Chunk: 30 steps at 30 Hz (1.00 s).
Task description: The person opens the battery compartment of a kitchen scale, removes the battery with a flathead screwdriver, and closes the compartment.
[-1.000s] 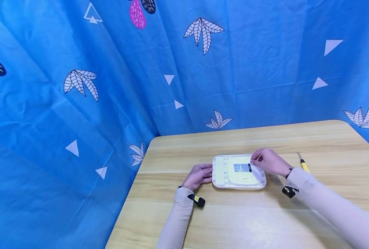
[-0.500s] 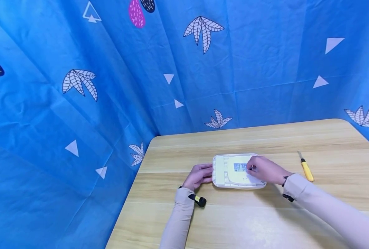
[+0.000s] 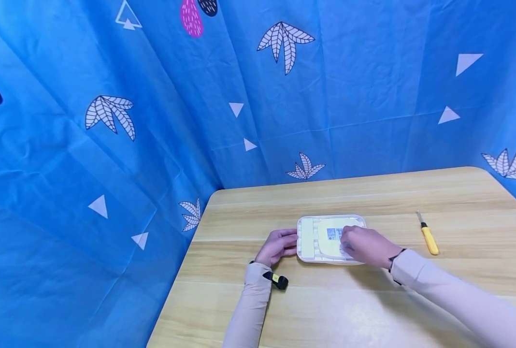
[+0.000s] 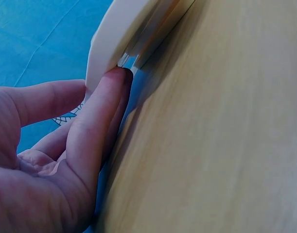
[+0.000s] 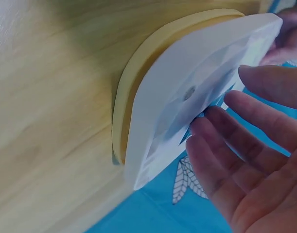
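A white rounded-rectangle plastic device [image 3: 308,241] lies on the table, with a printed label [image 3: 333,234] on its upper face. From the right wrist side, a pale yellow layer [image 5: 123,114] shows beneath its white rim [image 5: 155,92]. My left hand [image 3: 277,246] grips the device's left end, thumb at the rim and fingers under it, as the left wrist view shows of the hand [image 4: 65,155]. Over the device's right half lies my right hand [image 3: 368,247], its relaxed fingertips at the surface near the label. Part of the label is hidden beneath that hand.
A screwdriver [image 3: 428,237] with a yellow handle lies on the wooden table [image 3: 327,309], right of the device. Behind and left of the table hangs a blue patterned curtain [image 3: 362,96].
My right hand has moved left and down across the device; the whitish flap it pinched a second ago is now out of sight. The left hand has stayed in place.
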Each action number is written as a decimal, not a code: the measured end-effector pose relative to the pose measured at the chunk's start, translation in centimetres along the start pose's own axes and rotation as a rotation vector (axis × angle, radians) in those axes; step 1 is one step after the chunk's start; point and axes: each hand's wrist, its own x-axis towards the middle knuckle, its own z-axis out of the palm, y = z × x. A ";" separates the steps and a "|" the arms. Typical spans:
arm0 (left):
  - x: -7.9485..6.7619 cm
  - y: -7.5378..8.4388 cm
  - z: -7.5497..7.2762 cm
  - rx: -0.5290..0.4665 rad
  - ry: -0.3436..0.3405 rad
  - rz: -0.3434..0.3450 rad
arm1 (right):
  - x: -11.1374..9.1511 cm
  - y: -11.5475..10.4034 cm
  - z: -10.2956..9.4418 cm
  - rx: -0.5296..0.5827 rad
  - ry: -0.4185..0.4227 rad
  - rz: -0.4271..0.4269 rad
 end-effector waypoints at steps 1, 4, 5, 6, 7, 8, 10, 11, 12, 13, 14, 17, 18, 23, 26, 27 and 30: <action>0.0 0.0 0.0 -0.003 0.001 -0.002 | 0.0 -0.1 0.1 -0.017 0.001 -0.004; 0.0 -0.1 -0.1 -0.009 0.005 -0.013 | 0.0 -0.4 0.2 -0.075 0.009 -0.012; 0.0 -0.1 -0.1 -0.010 0.006 -0.015 | 0.1 -0.5 0.2 -0.088 0.009 -0.014; -0.1 -0.1 -0.1 -0.007 0.005 -0.015 | 0.1 -0.6 0.2 -0.100 0.009 -0.016; -0.1 0.0 -0.1 -0.006 0.005 -0.015 | 0.1 -0.7 0.2 -0.112 0.008 -0.017; -0.1 0.0 -0.1 -0.005 0.004 -0.015 | 0.1 -0.8 0.2 -0.125 0.010 -0.022; -0.2 0.0 -0.1 -0.004 0.003 -0.012 | 0.1 -0.9 0.2 -0.156 0.019 -0.034; -0.1 0.0 -0.1 -0.004 0.002 -0.010 | 0.1 -1.0 0.2 -0.173 0.023 -0.040; -0.1 0.0 -0.1 -0.004 0.000 -0.008 | 0.1 -1.0 0.2 -0.195 0.027 -0.047; -0.1 -0.1 -0.1 -0.006 -0.001 -0.005 | 0.1 -1.0 0.3 -0.216 0.029 -0.057; -0.1 -0.1 -0.1 -0.006 -0.002 -0.001 | 0.0 -1.0 0.3 -0.240 0.027 -0.067; 0.0 -0.1 -0.1 -0.006 -0.004 0.003 | 0.0 -1.0 0.4 -0.298 0.005 -0.098; 0.1 -0.1 -0.1 -0.005 -0.004 0.005 | 0.0 -1.0 0.5 -0.313 0.000 -0.112; 0.1 -0.1 -0.1 0.000 -0.001 0.004 | 0.0 -1.0 0.6 -0.347 -0.002 -0.163; -0.1 0.0 0.0 0.004 0.002 0.003 | 0.0 -1.0 0.6 -0.370 0.003 -0.197; -0.1 0.0 0.0 0.006 0.002 0.003 | 0.1 -1.0 0.7 -0.383 0.001 -0.209; -0.2 0.0 0.0 0.007 0.001 0.004 | 0.1 -1.0 0.8 -0.421 -0.014 -0.241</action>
